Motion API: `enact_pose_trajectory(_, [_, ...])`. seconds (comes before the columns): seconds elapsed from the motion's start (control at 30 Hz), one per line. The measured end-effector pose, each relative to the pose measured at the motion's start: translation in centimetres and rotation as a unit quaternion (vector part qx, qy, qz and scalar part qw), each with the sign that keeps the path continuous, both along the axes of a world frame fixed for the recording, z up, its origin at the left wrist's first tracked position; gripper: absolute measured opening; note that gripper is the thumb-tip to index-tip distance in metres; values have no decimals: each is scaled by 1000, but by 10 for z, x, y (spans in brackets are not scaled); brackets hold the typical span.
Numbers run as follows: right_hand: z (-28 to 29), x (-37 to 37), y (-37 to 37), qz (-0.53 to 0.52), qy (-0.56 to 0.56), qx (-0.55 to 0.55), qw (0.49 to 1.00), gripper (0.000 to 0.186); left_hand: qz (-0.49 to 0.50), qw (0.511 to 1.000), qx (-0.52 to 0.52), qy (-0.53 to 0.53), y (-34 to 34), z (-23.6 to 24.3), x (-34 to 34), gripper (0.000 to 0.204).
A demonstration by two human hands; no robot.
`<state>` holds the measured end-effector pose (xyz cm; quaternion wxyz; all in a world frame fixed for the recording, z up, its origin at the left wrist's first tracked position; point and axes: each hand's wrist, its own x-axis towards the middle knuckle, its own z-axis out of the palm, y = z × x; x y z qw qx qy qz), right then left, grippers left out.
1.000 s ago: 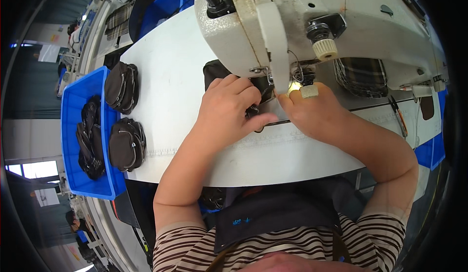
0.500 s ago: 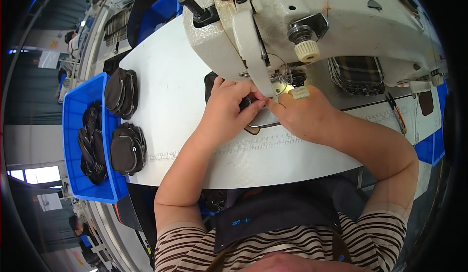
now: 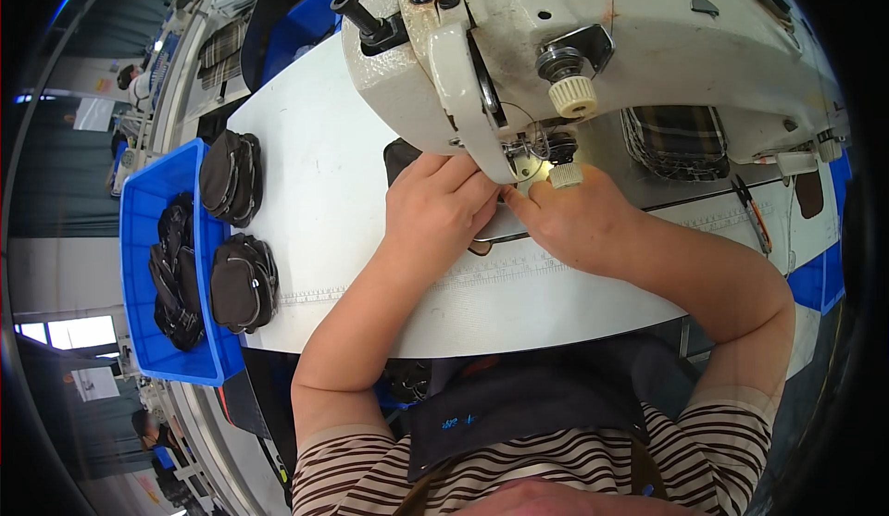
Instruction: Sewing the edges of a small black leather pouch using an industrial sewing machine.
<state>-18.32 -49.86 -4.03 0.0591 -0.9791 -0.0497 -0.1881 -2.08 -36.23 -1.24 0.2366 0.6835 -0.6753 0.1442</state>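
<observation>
Both my hands are at the needle area of a white sewing machine, working on a dark fabric piece. My left hand is closed over the piece, fingers curled and pressed down, with dark cloth showing past its far left side. My right hand lies just right of the needle, thumb and forefinger pinched at the cloth's edge beside my left fingertips. Most of the fabric is hidden beneath my hands and the machine head. A small brown-edged bit sticks out below them.
Two stacks of dark pouch-like pieces, one farther and one nearer, sit at the table's left edge by a blue bin holding dark pieces. Plaid pieces lie under the machine arm. Orange-and-black thread snips rest at right.
My left hand has rolled over and its fingers have closed down, covering the dark cloth that showed between thumb and fingers. The right hand stays nearly in place.
</observation>
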Motion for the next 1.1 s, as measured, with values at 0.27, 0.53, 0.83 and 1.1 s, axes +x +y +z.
enact_pose_trajectory(0.27, [8,-6,7,21,73,15,997,18,-66,992,38,103,-3,-4,4,17])
enact_pose_trajectory(0.53, [9,-6,8,31,64,-2,998,19,-73,982,70,157,-2,-8,9,15])
enact_pose_trajectory(0.83, [8,-6,9,27,63,-7,998,22,-53,984,81,152,0,-7,4,13])
enact_pose_trajectory(1.1, [3,1,5,-18,39,-38,998,24,-2,992,90,93,-5,-10,3,14])
